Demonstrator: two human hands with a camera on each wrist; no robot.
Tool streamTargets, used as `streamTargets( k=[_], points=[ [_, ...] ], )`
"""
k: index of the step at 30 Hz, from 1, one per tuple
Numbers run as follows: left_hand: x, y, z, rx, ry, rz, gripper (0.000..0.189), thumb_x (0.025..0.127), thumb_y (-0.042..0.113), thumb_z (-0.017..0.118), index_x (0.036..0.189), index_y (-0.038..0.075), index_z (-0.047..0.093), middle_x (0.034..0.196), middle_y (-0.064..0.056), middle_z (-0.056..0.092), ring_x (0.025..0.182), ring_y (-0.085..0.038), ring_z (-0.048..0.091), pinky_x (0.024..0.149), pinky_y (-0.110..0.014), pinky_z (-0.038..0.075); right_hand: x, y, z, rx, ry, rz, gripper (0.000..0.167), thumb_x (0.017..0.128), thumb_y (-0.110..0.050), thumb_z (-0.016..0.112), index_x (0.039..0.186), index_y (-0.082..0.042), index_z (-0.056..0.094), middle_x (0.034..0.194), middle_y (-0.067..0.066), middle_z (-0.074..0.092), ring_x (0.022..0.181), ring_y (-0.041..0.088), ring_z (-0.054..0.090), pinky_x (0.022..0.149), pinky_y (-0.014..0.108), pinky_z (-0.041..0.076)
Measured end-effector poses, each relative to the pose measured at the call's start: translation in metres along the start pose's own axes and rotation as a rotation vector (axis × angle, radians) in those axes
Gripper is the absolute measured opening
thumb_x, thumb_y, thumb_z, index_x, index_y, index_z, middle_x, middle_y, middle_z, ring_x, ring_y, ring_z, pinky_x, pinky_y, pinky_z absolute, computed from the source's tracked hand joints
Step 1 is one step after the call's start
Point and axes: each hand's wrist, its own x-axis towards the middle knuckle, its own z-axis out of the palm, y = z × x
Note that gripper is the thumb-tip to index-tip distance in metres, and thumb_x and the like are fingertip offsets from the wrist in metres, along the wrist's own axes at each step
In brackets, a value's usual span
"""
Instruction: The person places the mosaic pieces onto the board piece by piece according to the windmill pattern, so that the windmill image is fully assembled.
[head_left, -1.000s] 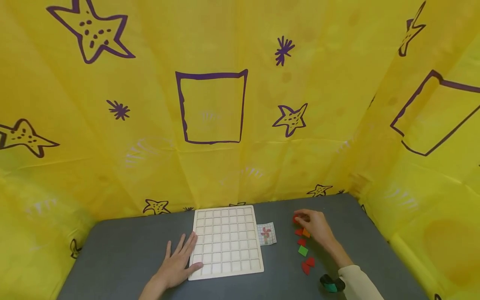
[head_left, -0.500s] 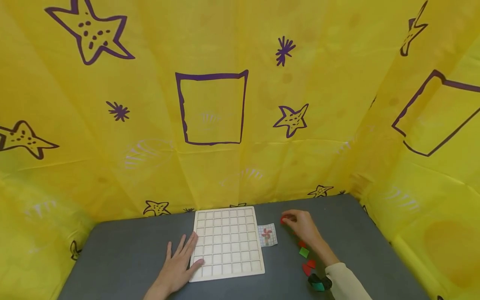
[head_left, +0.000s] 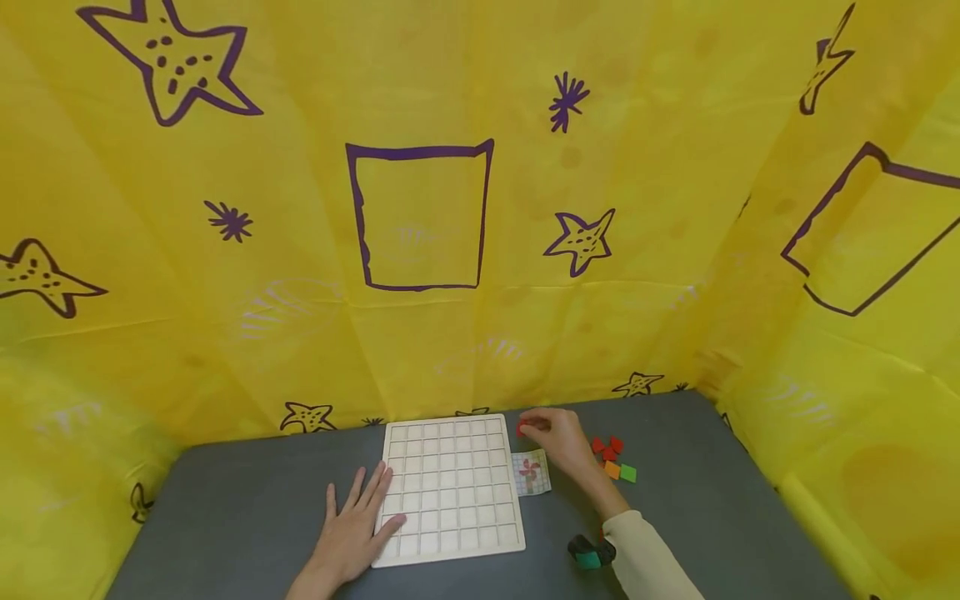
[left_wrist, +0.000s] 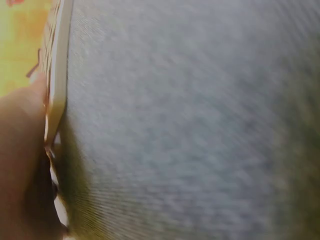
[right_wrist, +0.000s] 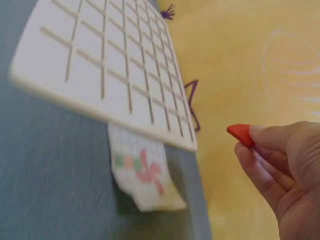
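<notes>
My right hand pinches a small red wooden piece between thumb and fingers. It is near the top right corner of a pale wooden grid board, raised beside the board in the right wrist view. My left hand lies with spread, straight fingers on the board's left edge, the thumb over its lower left corner. All the grid cells in view are bare. Under the right hand, a small paper card with a red, orange and green pinwheel pattern on a grid sticks out from the board's right edge.
To the right of the card lie several loose red pieces, an orange square and a green square. Another bit of red shows beside the right sleeve. A yellow printed curtain rises behind the grey table.
My right hand has moved left with the red piece, from the loose pieces to near the board's top right corner. My left hand stays on the board.
</notes>
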Motion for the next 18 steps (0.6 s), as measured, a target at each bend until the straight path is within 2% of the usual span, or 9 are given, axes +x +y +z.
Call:
streamTargets(
  k=[7,13,18],
  points=[
    [0.002,0.001,0.002,0.009,-0.022,-0.009,0.076,0.097,0.059,0.044,0.156,0.014,0.027,0.162,-0.006,0.021,0.147,-0.042,0.016,0.106,-0.074,-0.004,0.013,-0.009,0.016,0.044,-0.022,-0.005,0.017,0.086,-0.007,0.075,0.102,-0.001,0.076,0.086,0.007,0.075,0.076,0.018,0.071,0.068,0.028,0.058],
    [0.001,0.0,0.003,0.034,-0.007,0.01,0.075,0.098,0.057,0.044,0.156,0.013,0.028,0.162,-0.006,0.023,0.147,-0.04,0.017,0.106,-0.074,-0.003,0.022,-0.013,0.03,0.177,-0.004,0.082,0.022,0.084,-0.006,0.076,0.102,0.005,0.074,0.091,0.014,0.074,0.081,0.025,0.071,0.069,0.029,0.058],
    [0.002,0.0,0.003,0.045,0.001,0.019,0.074,0.098,0.057,0.044,0.155,0.012,0.029,0.161,-0.006,0.024,0.147,-0.04,0.019,0.106,-0.075,-0.002,0.029,-0.015,0.043,0.234,-0.018,0.125,0.021,0.086,-0.005,0.074,0.103,0.006,0.073,0.095,0.017,0.072,0.084,0.029,0.07,0.073,0.039,0.059]
  ],
)
